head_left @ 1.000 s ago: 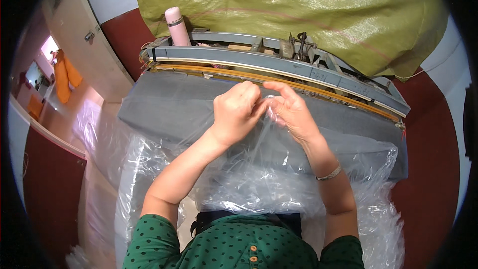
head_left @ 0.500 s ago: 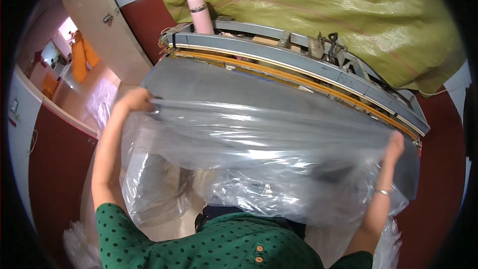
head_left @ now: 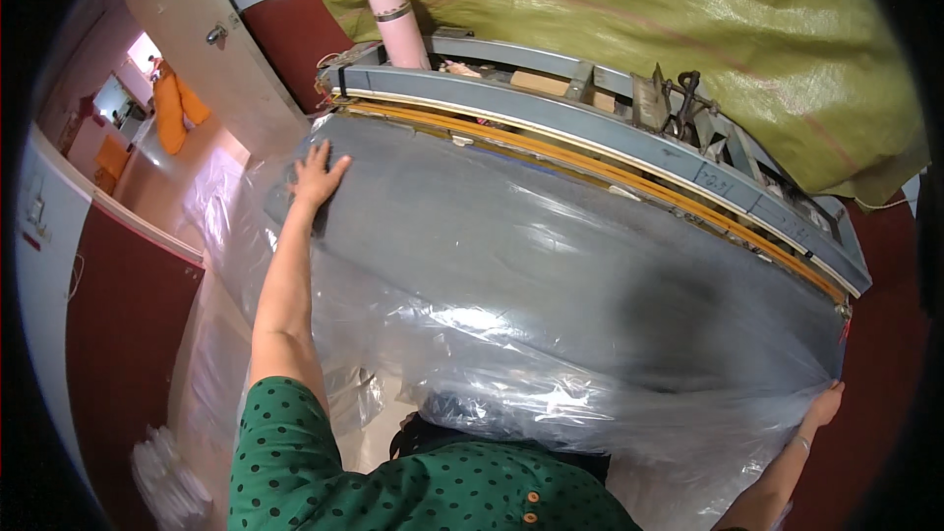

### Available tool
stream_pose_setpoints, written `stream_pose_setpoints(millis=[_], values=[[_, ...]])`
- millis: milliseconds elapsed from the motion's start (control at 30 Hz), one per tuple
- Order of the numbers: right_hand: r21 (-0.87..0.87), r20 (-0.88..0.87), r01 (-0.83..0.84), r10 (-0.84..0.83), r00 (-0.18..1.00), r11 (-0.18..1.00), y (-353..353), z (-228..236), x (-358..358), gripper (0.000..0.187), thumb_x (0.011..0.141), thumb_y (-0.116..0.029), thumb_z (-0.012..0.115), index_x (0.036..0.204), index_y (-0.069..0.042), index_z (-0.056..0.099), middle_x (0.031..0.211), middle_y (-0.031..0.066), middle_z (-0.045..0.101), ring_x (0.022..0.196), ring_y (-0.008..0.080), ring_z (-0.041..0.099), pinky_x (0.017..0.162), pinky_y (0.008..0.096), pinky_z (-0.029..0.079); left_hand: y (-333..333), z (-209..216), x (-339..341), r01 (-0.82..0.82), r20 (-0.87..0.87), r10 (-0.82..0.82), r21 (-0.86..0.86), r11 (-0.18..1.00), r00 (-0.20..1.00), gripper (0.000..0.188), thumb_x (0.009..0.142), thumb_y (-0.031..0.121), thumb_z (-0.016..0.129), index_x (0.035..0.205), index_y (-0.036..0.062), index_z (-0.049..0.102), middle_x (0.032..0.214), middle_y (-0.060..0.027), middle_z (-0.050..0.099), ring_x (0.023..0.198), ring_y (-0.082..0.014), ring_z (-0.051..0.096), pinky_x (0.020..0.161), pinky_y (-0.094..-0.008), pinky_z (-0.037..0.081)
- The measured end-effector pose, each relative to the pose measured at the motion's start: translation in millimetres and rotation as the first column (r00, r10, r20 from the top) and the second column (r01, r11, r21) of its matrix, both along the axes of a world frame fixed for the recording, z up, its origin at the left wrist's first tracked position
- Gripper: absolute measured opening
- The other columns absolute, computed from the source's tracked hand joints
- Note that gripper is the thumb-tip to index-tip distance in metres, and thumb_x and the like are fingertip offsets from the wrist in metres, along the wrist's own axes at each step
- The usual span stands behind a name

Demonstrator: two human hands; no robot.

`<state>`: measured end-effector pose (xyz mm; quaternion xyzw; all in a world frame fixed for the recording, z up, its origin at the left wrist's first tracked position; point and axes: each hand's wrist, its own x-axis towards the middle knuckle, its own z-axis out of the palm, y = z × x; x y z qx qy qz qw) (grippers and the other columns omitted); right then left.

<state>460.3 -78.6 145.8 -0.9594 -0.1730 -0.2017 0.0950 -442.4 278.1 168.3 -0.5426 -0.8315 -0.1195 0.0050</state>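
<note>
A large sheet of clear plastic film (head_left: 472, 324) lies over a dark grey work surface (head_left: 393, 162) and hangs over its near edge toward me. My left hand (head_left: 317, 177) rests with spread fingers on the film, near the surface's far left corner. At the right end, my right hand (head_left: 828, 401) is closed on the film's edge, gathering it into folds at the near corner.
Behind the surface runs a long grey metal frame (head_left: 472, 93) with orange strips (head_left: 590, 182). A pink bottle (head_left: 399, 28) and a metal clamp (head_left: 680, 103) stand at it. A green-yellow sheet (head_left: 610, 10) hangs behind; a door (head_left: 211, 49) stands at left.
The film, stretched between both hands before, now lies spread over the surface. My left hand has moved forward and right and opened flat; my right hand has come down to the near right corner.
</note>
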Motion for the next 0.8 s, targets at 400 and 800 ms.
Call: stream_pose_setpoints(millis=[400, 800], values=[[0.293, -0.053, -0.098, 0.118, 0.992, 0.951, 35.5, 20.9, -31.0, 0.045, 0.082, -0.046, 0.041, 0.095, -0.006, 0.057, 0.095, 0.0189, 0.057, 0.089, 0.0356, 0.054, 0.075, 0.0428, 0.042, 44.1, -11.7, 74.2, 0.177, 0.165, -0.446, 0.757, 0.629, 0.879, 0.019, 0.083, 0.017, 0.051, 0.090, 0.0006, 0.059, 0.084, -0.0097, 0.060, 0.077, -0.0189, 0.056, 0.070, -0.0291, 0.043], [0.366, 0.172, -0.222, 0.168, 0.971, 0.904, 6.3, 2.0, -8.9, 0.028, 0.084, -0.033, 0.042, 0.079, -0.007, 0.052, 0.070, 0.0191, 0.057, 0.068, 0.0392, 0.055, 0.059, 0.0486, 0.041, -255.1, 45.5, 592.0, 0.922, 0.754, -0.531, 0.323, -0.214, -0.387, 0.019, 0.080, 0.015, 0.056, 0.096, 0.0036, 0.058, 0.072, -0.0058, 0.060, 0.063, -0.0106, 0.054, 0.058, -0.0243, 0.045]])
